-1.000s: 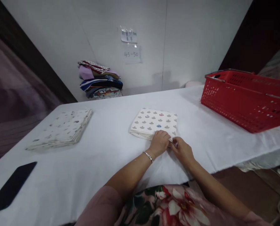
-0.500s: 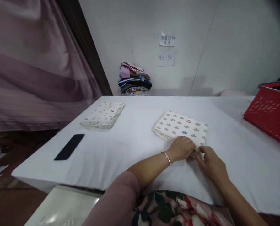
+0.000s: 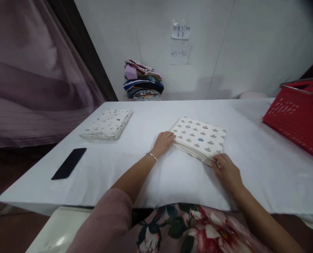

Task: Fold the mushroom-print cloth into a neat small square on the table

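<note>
A folded cream cloth (image 3: 198, 135) with grey mushroom-like shapes and a few coloured motifs lies on the white-covered table, its layered edge towards me. At its left corner is my left hand (image 3: 165, 143), fingers closed around the layers, thumb side partly hidden. My right hand (image 3: 227, 169) pinches the near right corner between thumb and fingers. A second folded cloth (image 3: 107, 123), cream with small scattered prints, rests farther left, touched by neither hand.
A flat black rectangular object (image 3: 69, 163) lies on the table (image 3: 140, 182) at left. A red basket (image 3: 298, 116) stands at right. Several folded fabrics (image 3: 143, 82) are piled at the back by the wall, under paper signs (image 3: 180, 52). A pale surface (image 3: 64, 225) sits below the front edge.
My left hand has moved left from the cloth's near edge to its left corner. My right hand stays at the near right corner. The view has shifted slightly.
</note>
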A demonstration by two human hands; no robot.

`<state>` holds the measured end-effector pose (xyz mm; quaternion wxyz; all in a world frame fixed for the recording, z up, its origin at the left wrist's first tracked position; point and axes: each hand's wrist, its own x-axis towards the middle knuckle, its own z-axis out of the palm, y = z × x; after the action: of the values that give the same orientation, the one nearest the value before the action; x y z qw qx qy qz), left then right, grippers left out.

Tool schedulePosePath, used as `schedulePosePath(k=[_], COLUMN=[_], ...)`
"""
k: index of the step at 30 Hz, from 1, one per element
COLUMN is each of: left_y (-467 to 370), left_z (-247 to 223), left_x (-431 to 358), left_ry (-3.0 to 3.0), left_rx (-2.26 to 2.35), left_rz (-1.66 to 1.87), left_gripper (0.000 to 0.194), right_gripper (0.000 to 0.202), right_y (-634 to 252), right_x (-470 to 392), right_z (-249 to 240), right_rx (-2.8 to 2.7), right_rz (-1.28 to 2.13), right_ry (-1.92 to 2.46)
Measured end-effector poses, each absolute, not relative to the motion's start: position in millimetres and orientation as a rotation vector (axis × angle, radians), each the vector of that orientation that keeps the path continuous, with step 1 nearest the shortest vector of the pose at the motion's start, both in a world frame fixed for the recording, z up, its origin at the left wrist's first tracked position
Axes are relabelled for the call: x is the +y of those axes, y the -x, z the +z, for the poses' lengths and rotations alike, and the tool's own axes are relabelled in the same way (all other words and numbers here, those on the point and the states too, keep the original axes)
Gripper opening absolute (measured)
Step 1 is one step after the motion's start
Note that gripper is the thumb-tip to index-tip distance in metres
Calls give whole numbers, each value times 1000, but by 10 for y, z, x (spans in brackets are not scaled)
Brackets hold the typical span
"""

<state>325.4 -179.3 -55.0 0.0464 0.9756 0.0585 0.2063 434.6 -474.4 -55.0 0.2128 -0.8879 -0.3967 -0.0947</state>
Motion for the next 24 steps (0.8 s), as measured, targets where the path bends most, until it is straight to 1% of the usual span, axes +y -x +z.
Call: schedulePosePath(k=[5,9,12,15,19,22,24], left_y=[-3269,-3301,-3285,-3273,-3351,-3456,-3513], left_z=[-545,-657,-698,-612,-443,-409,-424], left_x=[-1669,-1618,-1639,-1760,-2024,-2173,-2217], left_ry=[-2993,-2923,-2830,-2776,-2766,-2800,-2811], left_rx=[210,236,256,268,77,-84,-108], left_rz=[591,579,611,690,739,654,590], left_gripper=[30,33,33,34,26,21,20], right_gripper=[17,15,13,11,19,21,21], right_y=[-4364,-4373,-4372,-4374,-4387,-4406,-4423], right_x=[-4726,-4735,-4744,-4721,-4594,-4477,-4427], right_z=[-524,-544,-512,-416,-284,-256,-262], right_rx=[-1068,-1068,-1077,-1099,-1156,-1255,-1303], right_rz=[-182,-143,-130,-111,-172,-183,-156], right_ry=[2426,2424,2431,2429,2418,2458,2503])
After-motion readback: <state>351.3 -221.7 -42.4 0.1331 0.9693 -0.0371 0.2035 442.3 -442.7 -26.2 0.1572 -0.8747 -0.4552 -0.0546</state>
